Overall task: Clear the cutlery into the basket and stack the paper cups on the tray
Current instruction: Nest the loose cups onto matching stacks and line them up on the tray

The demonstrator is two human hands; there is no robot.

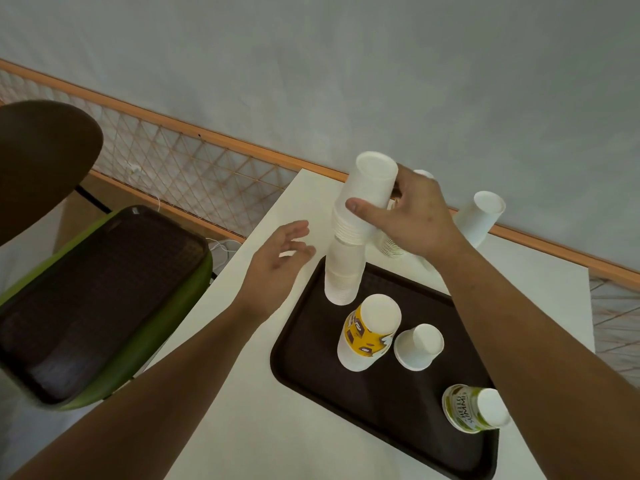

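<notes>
The right hand [412, 216] held its thumb and fingers curled round a tilted white cup stack [370, 188] atop a taller stack [343, 271] at the brown tray's [381, 403] far corner; the left hand [277, 258] hovered beside, fingers spread, holding nothing; on the tray stood, upturned, a yellow cup [367, 332], a small white cup [419, 346], and a green cup [474, 408] lettered "HELLO SUMM", the rest hidden.

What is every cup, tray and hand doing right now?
right hand: grips upper white stack
left hand: open, holds nothing
upper white stack: upside down, tilted, on lower white stack
lower white stack: upside down, on brown tray
yellow cup: upside down, on tray
small white cup: upside down, on tray
green cup: upside down, on tray
far white cups: upside down, off tray
</notes>
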